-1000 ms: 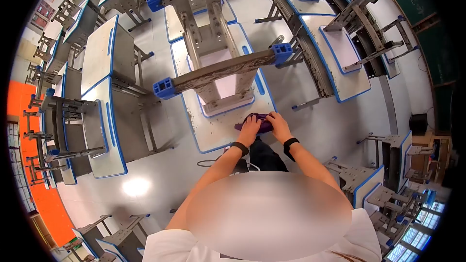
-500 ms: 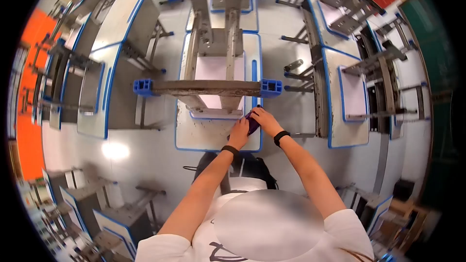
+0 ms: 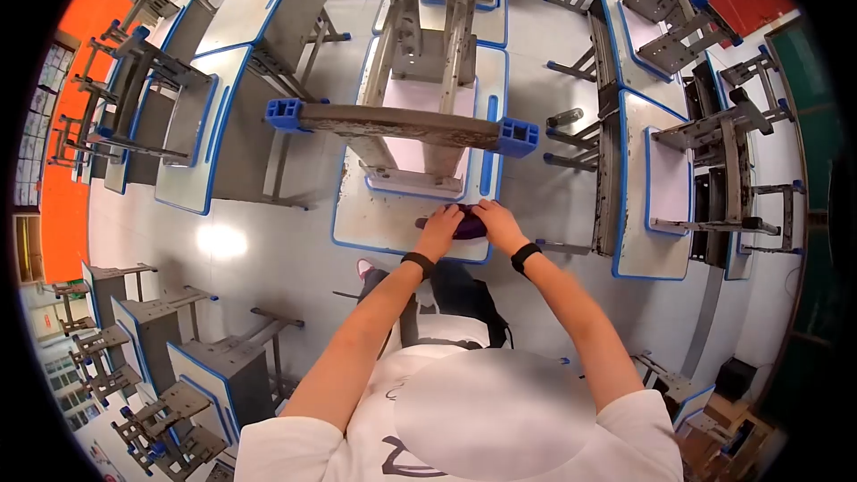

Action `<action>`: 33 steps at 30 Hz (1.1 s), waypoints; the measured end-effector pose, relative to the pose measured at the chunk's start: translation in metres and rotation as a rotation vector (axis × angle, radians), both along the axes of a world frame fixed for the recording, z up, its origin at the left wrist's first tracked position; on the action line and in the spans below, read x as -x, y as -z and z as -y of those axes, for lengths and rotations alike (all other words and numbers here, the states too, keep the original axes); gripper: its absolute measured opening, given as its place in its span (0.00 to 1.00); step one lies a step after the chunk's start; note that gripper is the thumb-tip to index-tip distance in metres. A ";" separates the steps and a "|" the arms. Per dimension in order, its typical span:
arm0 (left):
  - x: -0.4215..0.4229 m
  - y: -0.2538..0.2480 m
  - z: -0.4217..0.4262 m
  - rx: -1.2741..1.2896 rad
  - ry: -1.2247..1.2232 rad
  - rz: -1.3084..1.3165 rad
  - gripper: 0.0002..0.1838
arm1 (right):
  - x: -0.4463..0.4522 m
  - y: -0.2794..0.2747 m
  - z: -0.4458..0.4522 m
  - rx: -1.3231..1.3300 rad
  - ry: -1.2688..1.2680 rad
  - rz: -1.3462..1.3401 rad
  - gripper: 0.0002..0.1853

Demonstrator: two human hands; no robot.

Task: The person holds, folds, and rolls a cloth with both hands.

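A dark purple bunched cloth (image 3: 469,226) lies at the near edge of a pale desk (image 3: 375,225) with blue trim. My left hand (image 3: 441,227) has its fingers wrapped over the cloth's left part, and a bit of it pokes out past that hand. On the other end, my right hand (image 3: 497,220) curls its fingers onto the cloth. Both hands are close together, with dark bands on the wrists. Just beyond them an upturned stool (image 3: 393,128) rests seat-down on the desk, its blue-capped legs pointing up toward me.
Rows of desks stand on either side, such as a left desk (image 3: 210,129) and a right desk (image 3: 632,205), several bearing upturned stools. More desks (image 3: 228,361) are behind me on the left. Grey floor aisles run between rows. A green board (image 3: 812,125) lines the right wall.
My hands and the cloth have shifted slightly right on the desk's near edge. The cloth, slanted before, now lies more level between them. The whole view has swung a little.
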State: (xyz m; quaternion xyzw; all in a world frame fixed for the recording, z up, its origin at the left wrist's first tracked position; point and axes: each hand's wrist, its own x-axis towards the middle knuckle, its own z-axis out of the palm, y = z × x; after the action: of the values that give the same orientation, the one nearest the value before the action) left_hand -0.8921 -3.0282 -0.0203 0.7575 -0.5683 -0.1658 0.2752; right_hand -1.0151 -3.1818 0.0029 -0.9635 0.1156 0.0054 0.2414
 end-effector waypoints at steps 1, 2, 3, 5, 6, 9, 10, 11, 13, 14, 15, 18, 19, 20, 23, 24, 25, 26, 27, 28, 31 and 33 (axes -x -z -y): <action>-0.002 0.000 -0.006 0.011 0.012 -0.013 0.18 | 0.004 0.000 -0.008 0.014 0.019 -0.010 0.20; -0.004 0.000 -0.010 0.024 0.029 -0.007 0.19 | 0.007 0.001 -0.016 0.015 0.049 -0.012 0.21; -0.005 0.001 -0.014 0.038 0.047 -0.002 0.20 | 0.011 0.001 -0.025 0.016 0.080 -0.015 0.21; -0.008 -0.003 -0.022 0.015 0.098 -0.019 0.22 | 0.018 0.005 -0.043 0.025 0.137 0.000 0.23; -0.010 -0.008 -0.028 -0.019 0.130 -0.037 0.24 | 0.022 0.008 -0.054 0.002 0.177 -0.033 0.23; -0.022 -0.005 -0.047 0.003 0.197 -0.035 0.26 | 0.016 -0.005 -0.088 -0.068 0.279 -0.103 0.24; -0.025 0.001 -0.056 0.030 0.211 -0.028 0.26 | 0.013 -0.003 -0.098 -0.072 0.296 -0.070 0.24; -0.029 0.001 -0.065 0.085 0.194 0.047 0.27 | 0.008 0.000 -0.107 -0.076 0.308 -0.038 0.23; -0.048 -0.006 -0.093 0.040 0.162 0.066 0.27 | -0.014 0.002 -0.128 -0.081 0.272 -0.004 0.22; -0.058 -0.013 -0.105 0.018 0.154 0.076 0.27 | -0.025 0.001 -0.138 -0.075 0.262 -0.039 0.23; -0.069 -0.021 -0.114 -0.030 0.156 0.063 0.27 | -0.038 -0.001 -0.145 -0.070 0.251 -0.068 0.24; -0.101 -0.003 -0.143 0.004 0.096 0.064 0.28 | -0.075 0.006 -0.170 -0.084 0.205 -0.034 0.24; -0.113 -0.006 -0.154 -0.017 0.076 0.082 0.28 | -0.090 0.006 -0.179 -0.092 0.183 0.001 0.24; -0.123 -0.008 -0.166 -0.038 0.052 0.100 0.28 | -0.104 0.006 -0.188 -0.090 0.166 0.004 0.24; -0.157 -0.007 -0.207 -0.059 -0.035 0.126 0.29 | -0.151 0.010 -0.219 -0.104 0.109 0.003 0.23; -0.167 -0.005 -0.222 -0.060 -0.066 0.127 0.30 | -0.165 0.013 -0.229 -0.114 0.081 0.025 0.22; -0.176 -0.005 -0.237 -0.047 -0.100 0.115 0.29 | -0.180 0.012 -0.240 -0.124 0.054 0.046 0.20; -0.186 -0.001 -0.253 -0.055 -0.136 0.066 0.29 | -0.194 0.012 -0.250 -0.134 0.027 0.066 0.19; -0.195 0.003 -0.271 -0.060 -0.170 0.017 0.29 | -0.207 0.014 -0.261 -0.166 0.006 0.089 0.17; -0.204 0.005 -0.289 -0.064 -0.203 -0.033 0.29 | -0.220 0.013 -0.275 -0.178 -0.036 0.071 0.18; -0.229 0.011 -0.349 -0.029 -0.277 -0.037 0.25 | -0.256 0.020 -0.315 -0.242 -0.178 0.029 0.19; -0.240 0.014 -0.385 -0.007 -0.358 -0.063 0.22 | -0.283 0.018 -0.344 -0.244 -0.267 0.020 0.19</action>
State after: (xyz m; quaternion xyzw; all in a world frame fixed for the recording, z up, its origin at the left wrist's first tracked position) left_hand -0.6520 -2.6430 -0.0340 0.8419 -0.4150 -0.1399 0.3153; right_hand -0.7320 -2.8375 -0.0155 -0.9338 -0.0175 0.0420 0.3548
